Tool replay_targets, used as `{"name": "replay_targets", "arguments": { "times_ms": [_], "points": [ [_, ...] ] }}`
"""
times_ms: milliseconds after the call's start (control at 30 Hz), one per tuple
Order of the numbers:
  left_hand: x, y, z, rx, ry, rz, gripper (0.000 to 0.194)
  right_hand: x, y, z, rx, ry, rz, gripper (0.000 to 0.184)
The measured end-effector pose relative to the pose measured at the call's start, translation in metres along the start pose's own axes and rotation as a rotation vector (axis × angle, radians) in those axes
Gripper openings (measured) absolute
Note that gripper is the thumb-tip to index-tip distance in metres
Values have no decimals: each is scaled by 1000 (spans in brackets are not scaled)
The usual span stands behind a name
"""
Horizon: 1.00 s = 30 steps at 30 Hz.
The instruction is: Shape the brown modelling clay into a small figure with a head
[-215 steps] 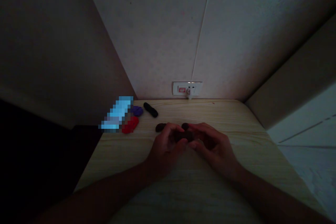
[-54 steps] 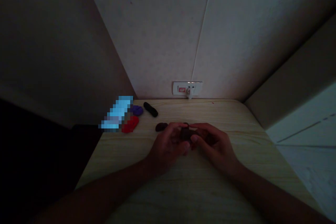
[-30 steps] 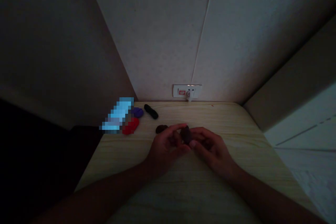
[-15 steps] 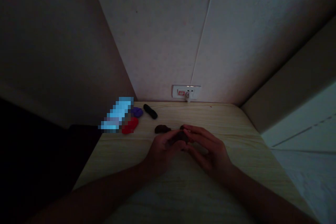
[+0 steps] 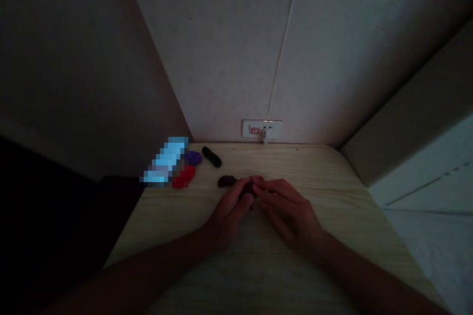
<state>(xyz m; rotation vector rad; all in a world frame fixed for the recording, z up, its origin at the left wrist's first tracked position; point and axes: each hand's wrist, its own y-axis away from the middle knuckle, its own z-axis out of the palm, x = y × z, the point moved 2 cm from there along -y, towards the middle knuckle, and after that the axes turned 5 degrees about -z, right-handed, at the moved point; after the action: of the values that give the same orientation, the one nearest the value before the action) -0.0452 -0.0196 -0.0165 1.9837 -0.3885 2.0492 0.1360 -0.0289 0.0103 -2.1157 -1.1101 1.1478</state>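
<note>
In dim light, my left hand and my right hand meet fingertip to fingertip low over a pale wooden table. Between the fingertips sits a small dark lump, soft-looking like modelling clay and mostly hidden by the fingers. Both hands are closed on it, pinching it down close to the table top. Just left of my left fingertips, a second dark brown lump lies on the table.
At the back left of the table lie a black roll, a purple lump, a red lump and a blurred blue patch. A wall socket sits above the table's far edge. Walls close in on the left, back and right.
The hands have sunk from a raised pinch to the table top and slid slightly left. The fingers now lie flatter over the dark lump, hiding more of it.
</note>
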Motion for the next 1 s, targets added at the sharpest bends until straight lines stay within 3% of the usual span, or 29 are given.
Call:
{"name": "replay_targets", "arguments": {
  "times_ms": [267, 567, 800, 900, 1000],
  "points": [
    [6, -2, -2, -18, -66, 53, 52, -7, -2, 2, -67, -13, -35, 69],
    [8, 3, 3, -67, -204, 145, 43, -7, -1, -1, -45, -99, 30, 48],
    [9, 4, 5, -75, -436, 257, 48, 6, 7, -2, 142, -302, 364, 23],
    [8, 4, 3, -38, -470, 239, 33, 7, 8, 1, 132, -458, 527, 8],
    [8, 4, 4, -8, -502, 256, 25, 6, 7, 2, 152, -546, 623, 6]
  ]
}}
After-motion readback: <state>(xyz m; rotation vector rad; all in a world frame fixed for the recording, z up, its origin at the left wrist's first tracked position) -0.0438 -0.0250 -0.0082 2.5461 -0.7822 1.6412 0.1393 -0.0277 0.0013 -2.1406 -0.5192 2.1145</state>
